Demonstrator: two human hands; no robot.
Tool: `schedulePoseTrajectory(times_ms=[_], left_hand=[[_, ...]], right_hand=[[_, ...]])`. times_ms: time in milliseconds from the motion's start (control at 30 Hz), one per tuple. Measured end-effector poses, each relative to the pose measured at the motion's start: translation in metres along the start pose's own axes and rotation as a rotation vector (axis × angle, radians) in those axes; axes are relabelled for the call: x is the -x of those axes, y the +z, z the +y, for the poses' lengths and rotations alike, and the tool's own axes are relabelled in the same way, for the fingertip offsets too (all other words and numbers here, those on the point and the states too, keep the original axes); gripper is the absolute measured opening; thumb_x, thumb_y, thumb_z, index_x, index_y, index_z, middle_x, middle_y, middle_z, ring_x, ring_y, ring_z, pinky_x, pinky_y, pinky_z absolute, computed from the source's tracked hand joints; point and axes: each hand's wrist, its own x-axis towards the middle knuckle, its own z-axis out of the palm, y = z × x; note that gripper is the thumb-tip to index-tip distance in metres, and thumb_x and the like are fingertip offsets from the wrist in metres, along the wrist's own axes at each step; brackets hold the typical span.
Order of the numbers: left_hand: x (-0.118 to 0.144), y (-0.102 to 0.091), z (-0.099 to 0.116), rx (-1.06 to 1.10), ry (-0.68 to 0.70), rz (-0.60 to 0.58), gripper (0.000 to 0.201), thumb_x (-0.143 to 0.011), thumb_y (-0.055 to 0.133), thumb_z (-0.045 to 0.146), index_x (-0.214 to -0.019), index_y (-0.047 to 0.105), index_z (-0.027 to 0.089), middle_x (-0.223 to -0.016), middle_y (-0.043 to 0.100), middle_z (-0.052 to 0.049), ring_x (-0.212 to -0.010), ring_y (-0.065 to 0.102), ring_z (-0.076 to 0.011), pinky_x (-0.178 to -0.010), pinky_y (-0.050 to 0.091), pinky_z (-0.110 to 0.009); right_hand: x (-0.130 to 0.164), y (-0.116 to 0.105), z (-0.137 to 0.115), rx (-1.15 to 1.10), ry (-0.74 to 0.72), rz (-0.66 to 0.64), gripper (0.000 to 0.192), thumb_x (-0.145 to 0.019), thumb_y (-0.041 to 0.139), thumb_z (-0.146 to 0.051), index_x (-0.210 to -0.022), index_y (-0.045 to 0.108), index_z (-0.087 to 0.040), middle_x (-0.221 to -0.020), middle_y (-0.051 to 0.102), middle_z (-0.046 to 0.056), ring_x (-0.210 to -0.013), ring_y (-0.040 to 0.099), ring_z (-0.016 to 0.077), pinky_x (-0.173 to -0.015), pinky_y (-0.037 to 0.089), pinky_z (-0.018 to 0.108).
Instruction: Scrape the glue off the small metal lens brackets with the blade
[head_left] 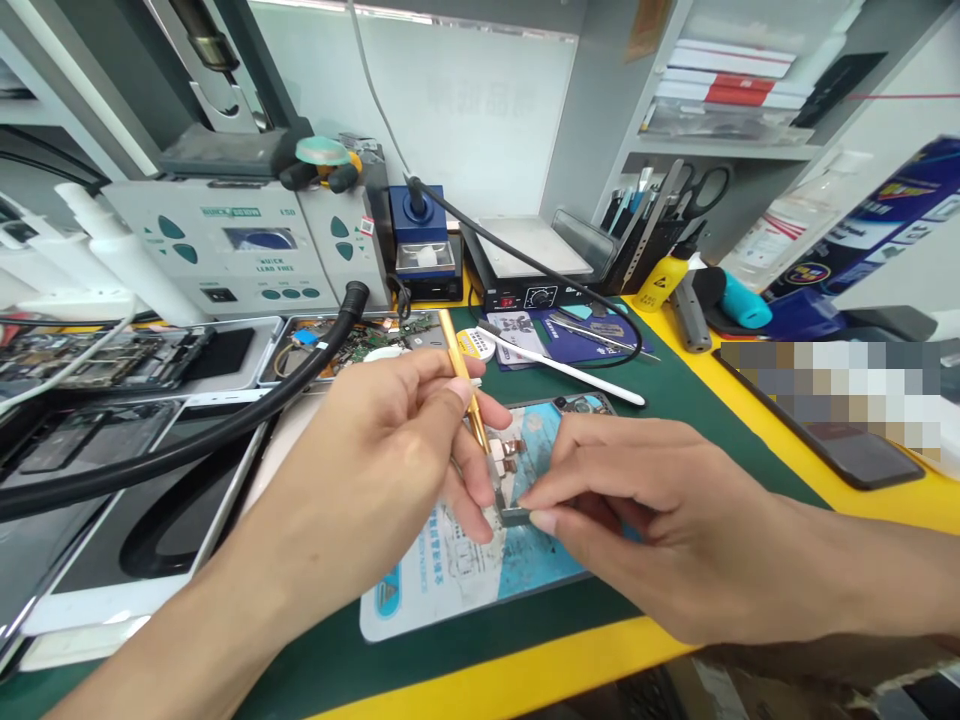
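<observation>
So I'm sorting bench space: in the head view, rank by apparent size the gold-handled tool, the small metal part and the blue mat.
1. blue mat
2. gold-handled tool, partly hidden by the left hand
3. small metal part, pinched by the right hand

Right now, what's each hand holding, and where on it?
Left hand holds the gold tool by its lower shaft, near the tip. Right hand pinches the small metal part at its edge, over the phone.

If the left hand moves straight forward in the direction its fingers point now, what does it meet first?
The left hand, holding a gold tool, points right toward the right hand. It would probably first meet that hand's fingertips, at the small metal part; depth is unclear.
</observation>
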Motion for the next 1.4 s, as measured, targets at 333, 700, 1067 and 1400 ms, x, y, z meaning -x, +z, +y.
schedulePoseTrajectory(times_ms=[333, 700, 1067, 1400], left_hand=[[0.001, 0.003, 0.002, 0.044, 0.032, 0.124, 0.024, -0.088, 0.067, 0.042, -0.095, 0.067, 0.019, -0.054, 0.066, 0.000, -0.047, 0.070, -0.0227, -0.047, 0.056, -0.030], [0.002, -0.001, 0.001, -0.013, -0.002, 0.021, 0.018, -0.096, 0.056, 0.031, -0.096, 0.066, 0.017, -0.052, 0.067, 0.000, -0.041, 0.067, -0.0193, -0.045, 0.054, -0.026], [0.002, -0.004, 0.001, -0.020, 0.045, -0.032, 0.021, -0.101, 0.053, 0.030, -0.092, 0.066, 0.016, -0.053, 0.069, 0.000, -0.041, 0.066, -0.0156, -0.044, 0.052, -0.021], [0.002, -0.003, 0.000, 0.045, 0.084, -0.070, 0.021, -0.094, 0.069, 0.028, -0.113, 0.064, 0.021, -0.059, 0.069, 0.004, -0.042, 0.064, -0.0138, -0.043, 0.051, -0.019]], right_hand=[[0.001, 0.000, 0.003, -0.004, 0.004, 0.007, 0.014, -0.090, 0.063, -0.004, -0.094, 0.074, -0.011, -0.073, 0.059, -0.001, -0.063, 0.049, 0.0094, -0.058, 0.040, 0.024], [0.001, 0.000, 0.000, -0.012, 0.002, 0.004, 0.015, -0.089, 0.062, -0.002, -0.092, 0.075, -0.008, -0.072, 0.058, -0.001, -0.063, 0.049, 0.0090, -0.057, 0.040, 0.023], [-0.005, -0.008, -0.003, -0.124, 0.185, -0.046, 0.017, -0.094, 0.062, -0.010, -0.090, 0.078, -0.012, -0.070, 0.061, -0.001, -0.058, 0.051, 0.0074, -0.051, 0.039, 0.018], [-0.010, -0.015, 0.001, -0.203, 0.295, -0.126, 0.017, -0.094, 0.062, -0.016, -0.088, 0.078, -0.013, -0.072, 0.061, 0.000, -0.062, 0.050, 0.0105, -0.054, 0.040, 0.022]])
